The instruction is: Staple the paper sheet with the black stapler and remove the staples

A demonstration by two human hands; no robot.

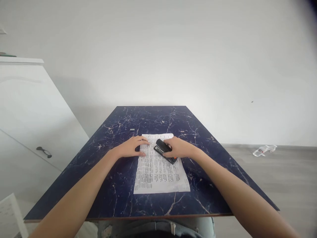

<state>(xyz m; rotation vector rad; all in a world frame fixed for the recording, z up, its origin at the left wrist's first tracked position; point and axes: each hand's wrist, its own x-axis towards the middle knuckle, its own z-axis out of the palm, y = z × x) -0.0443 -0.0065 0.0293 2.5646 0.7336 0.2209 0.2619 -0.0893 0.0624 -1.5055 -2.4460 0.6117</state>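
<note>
A printed sheet of paper (160, 180) lies on the dark blue marbled table; whether more sheets are under it I cannot tell. Over its upper right part, my right hand (179, 147) grips a black stapler (162, 145) that is angled toward the upper left. Part of the stapler is hidden behind the fingers, and a bit of orange shows near its rear. My left hand (132, 147) rests at the paper's upper left edge, fingers apart and touching the sheet, with nothing in it. Beyond that hand sits a small grey strip of staples (132, 129).
The table (153, 119) reaches to a white wall. On the left stands a white cabinet (32, 109) with a dark handle (44, 152). A crumpled clear plastic wrapper (264, 150) lies on the floor at the right. The near table edge is by my lap.
</note>
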